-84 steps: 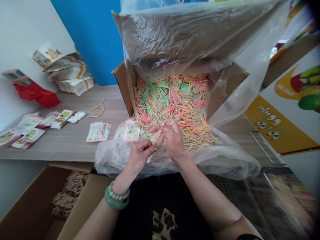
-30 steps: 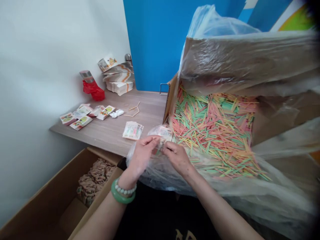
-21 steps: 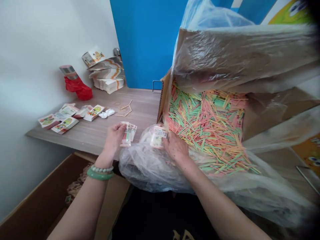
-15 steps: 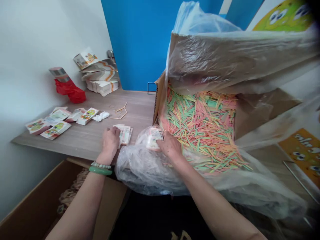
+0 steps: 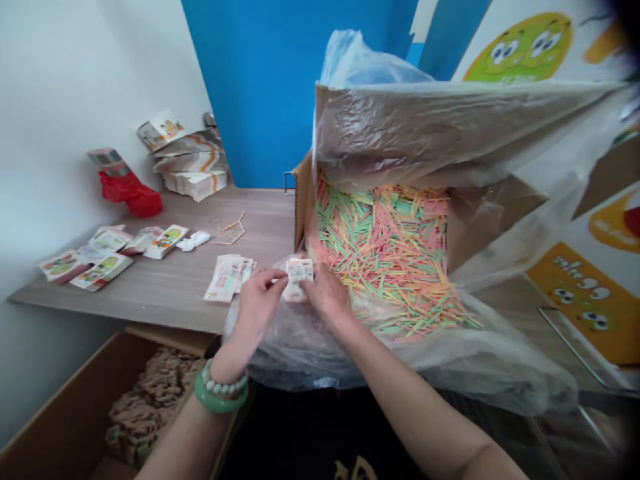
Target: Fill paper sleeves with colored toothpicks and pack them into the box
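My right hand (image 5: 326, 292) holds a small white printed packet (image 5: 299, 275) by its right side, thumb on top; whether more packets lie under it I cannot tell. With thumb and fingers pinched together, my left hand (image 5: 261, 295) is at the packet's left edge. A green bangle (image 5: 220, 400) and a beaded bracelet circle my left wrist. Just left of that hand, several similar packets (image 5: 223, 277) lie overlapping on the table. Under and beside my right hand spreads clear plastic lining (image 5: 280, 347), part of a box full of thin pink, green and yellow sticks (image 5: 385, 260).
Small printed boxes (image 5: 103, 272) lie at the table's left, near crumpled tissue (image 5: 194, 241) and bent sticks (image 5: 233, 230). Behind them are a red plastic bag (image 5: 133, 193) and stacked flat cartons (image 5: 193, 180). An open cardboard box (image 5: 65, 400) with bundled brownish pieces stands below the table edge.
My left hand has moved right from the packets on the table to the packet in my right hand. More packets show on the table now. The view has shifted slightly.
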The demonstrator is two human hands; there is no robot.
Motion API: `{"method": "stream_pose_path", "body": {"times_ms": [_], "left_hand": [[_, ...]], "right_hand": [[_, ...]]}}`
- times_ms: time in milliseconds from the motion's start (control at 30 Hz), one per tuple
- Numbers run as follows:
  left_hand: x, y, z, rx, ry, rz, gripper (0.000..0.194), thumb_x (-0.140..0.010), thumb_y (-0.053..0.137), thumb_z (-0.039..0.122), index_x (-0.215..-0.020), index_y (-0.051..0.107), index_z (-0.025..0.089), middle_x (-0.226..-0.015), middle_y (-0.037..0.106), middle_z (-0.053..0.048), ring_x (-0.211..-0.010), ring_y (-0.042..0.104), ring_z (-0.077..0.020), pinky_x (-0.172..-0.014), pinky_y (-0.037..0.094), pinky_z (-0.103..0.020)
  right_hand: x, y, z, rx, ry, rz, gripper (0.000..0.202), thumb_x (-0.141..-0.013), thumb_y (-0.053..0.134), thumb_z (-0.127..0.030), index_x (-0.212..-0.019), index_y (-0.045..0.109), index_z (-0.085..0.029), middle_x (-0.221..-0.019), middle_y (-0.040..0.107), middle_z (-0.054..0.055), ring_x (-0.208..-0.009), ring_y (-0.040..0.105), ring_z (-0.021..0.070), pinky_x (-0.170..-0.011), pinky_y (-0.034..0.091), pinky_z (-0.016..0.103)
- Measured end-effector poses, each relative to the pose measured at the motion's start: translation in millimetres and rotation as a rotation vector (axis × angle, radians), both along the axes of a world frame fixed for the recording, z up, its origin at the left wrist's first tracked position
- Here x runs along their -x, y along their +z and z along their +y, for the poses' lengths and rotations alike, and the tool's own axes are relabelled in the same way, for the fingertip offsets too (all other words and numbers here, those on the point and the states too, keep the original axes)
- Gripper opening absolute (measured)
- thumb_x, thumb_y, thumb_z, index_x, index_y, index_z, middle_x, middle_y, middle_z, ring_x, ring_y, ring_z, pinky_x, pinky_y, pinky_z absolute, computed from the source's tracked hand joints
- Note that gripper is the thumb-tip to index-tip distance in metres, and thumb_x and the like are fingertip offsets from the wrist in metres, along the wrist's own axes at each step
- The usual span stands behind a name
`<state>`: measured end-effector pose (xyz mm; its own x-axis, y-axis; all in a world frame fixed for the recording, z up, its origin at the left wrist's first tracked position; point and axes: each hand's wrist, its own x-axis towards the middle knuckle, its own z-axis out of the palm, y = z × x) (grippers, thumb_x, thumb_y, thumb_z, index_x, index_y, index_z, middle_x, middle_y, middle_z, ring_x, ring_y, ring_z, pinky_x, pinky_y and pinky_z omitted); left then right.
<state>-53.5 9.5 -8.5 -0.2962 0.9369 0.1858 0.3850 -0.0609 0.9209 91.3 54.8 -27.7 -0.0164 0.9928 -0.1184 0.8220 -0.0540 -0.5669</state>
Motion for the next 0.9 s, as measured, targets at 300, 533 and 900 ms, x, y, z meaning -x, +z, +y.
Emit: {"method": "stream_pose_path", "body": {"times_ms": [300, 533, 900], "left_hand": [[-13.6, -15.8, 6.5, 0.050, 0.109, -0.087, 0.034, -0.066, 0.078, 0.035, -0.096, 0.075, 0.021, -0.089, 0.067, -0.003, -0.066, 0.052, -0.0148, -0.063, 0.044, -0.027], [-39.2, -12.2, 14.8, 0.141, -0.098, -0.620, 0.028, -0.056, 0.085, 0.032, -0.077, 0.075, 0.016, -0.079, 0.071, -0.002, -0.065, 0.059, -0.0148, -0.062, 0.050, -0.028], [-51.6, -18.7, 11.8, 0.146, -0.189, -0.794, 0.040, -0.059, 0.081, 0.021, -0.098, 0.074, 0.017, -0.092, 0.076, -0.003, -0.078, 0.067, -0.0155, -0.074, 0.053, -0.027]], "right_hand": [[-15.8, 15.9, -13.4, -0.181, 0.147, -0.053, 0.031, -0.098, 0.041, -0.026, -0.095, 0.072, -0.022, -0.101, 0.074, 0.009, -0.098, 0.065, 0.0235, -0.083, 0.044, 0.032], [-74.2, 22.3, 10.5, -0.236, 0.318, -0.004, 0.024, -0.092, 0.048, -0.020, -0.100, 0.071, -0.021, -0.100, 0.071, 0.004, -0.094, 0.060, 0.0212, -0.082, 0.043, 0.031], [-90.7, 24.6, 57.2, -0.257, 0.356, -0.626, 0.039, -0.087, 0.042, -0.003, -0.121, 0.059, -0.007, -0.115, 0.066, 0.022, -0.111, 0.058, 0.0325, -0.094, 0.039, 0.041]]}}
